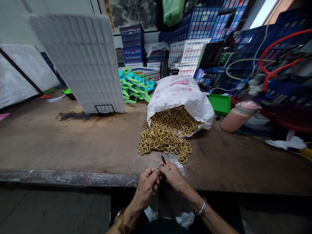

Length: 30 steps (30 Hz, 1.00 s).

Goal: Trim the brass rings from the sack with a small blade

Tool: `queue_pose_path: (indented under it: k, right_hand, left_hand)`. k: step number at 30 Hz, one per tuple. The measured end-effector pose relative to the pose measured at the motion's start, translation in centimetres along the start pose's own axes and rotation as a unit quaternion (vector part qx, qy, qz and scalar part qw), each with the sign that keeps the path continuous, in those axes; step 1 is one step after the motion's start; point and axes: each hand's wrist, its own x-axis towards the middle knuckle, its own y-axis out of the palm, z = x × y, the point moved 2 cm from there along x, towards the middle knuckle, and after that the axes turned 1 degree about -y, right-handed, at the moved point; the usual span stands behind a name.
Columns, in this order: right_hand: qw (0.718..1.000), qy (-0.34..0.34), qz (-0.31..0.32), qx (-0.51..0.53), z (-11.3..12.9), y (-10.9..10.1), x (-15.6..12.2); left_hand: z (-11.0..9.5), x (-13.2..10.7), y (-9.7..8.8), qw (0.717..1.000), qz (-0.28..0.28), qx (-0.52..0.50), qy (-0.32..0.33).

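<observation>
Left hand [148, 182] and right hand [176, 180] close together at the near edge of the brown wooden table [85, 146], fingertips almost meeting. Left: thumb and fingers pinching a small tan-gold piece [158, 170], probably a ring, mostly covered by fingers, so its tilt can't be told. Right: fingers curled round a slim flat tool with a black end [163, 160], long axis running near-right to far-left, black end pointing far, past the fingertips; rest of it hidden in the grip. Main relation: loose heap of round gold-brown rings [164, 141] lies straight far of both hands, short bare strip of table between, no contact. Heap runs lengthwise near to far, back into the white plastic sack with red print [175, 92], which lies on its side, mouth facing near. Right hand is the nearer one: small cluster of gold-brown rings [182, 158] at the heap's near-right corner sits just beyond its knuckles, slightly right. Left hand sits a bit nearer the table edge, farther from the heap. Rings lie at mixed angles, many overlapping, so no shared axis among them.
</observation>
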Motion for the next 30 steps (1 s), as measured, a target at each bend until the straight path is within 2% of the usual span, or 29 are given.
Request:
queue_pose_path:
  k: [2,5,9,14,18,21,24,27,30]
  right_hand:
    - [0.999,0.007,-0.021,-0.033,-0.4,-0.3,0.0]
    - [0.986,-0.045,-0.052,-0.152,-0.9,-0.7,-0.2]
    - [0.952,-0.113,-0.002,-0.284,-1.2,-0.3,-0.8]
    - [0.921,-0.124,0.018,-0.368,-1.2,-0.1,-1.1]
    - [0.900,-0.127,0.023,-0.417,-1.9,-0.1,-0.5]
    - [0.881,-0.111,-0.013,-0.461,-2.3,-0.6,0.5]
    - [0.864,-0.063,-0.078,-0.493,-2.1,-1.6,1.6]
    - [0.852,-0.040,-0.129,-0.507,-1.6,-2.7,2.5]
    - [0.832,-0.021,-0.147,-0.534,-1.4,-3.2,3.2]
  left_hand:
    - [0.0,0.0,0.0,1.000,-0.002,-0.009,0.005]
    - [-0.2,0.0,0.0,1.000,-0.017,-0.011,0.017]
    - [-0.2,0.2,-0.1,0.999,-0.029,0.009,0.027]
    - [0.0,0.5,-0.4,0.996,-0.037,0.057,0.063]
    - [-0.4,-0.3,-0.3,0.992,-0.036,0.081,0.087]
    - [-1.0,-1.3,0.1,0.995,0.011,0.053,0.079]
    - [-1.2,-1.7,0.2,0.998,0.041,-0.033,0.042]
    - [-0.9,-1.4,-0.1,0.992,0.052,-0.113,0.016]
    - [-0.5,-0.9,-0.4,0.987,0.045,-0.152,0.011]
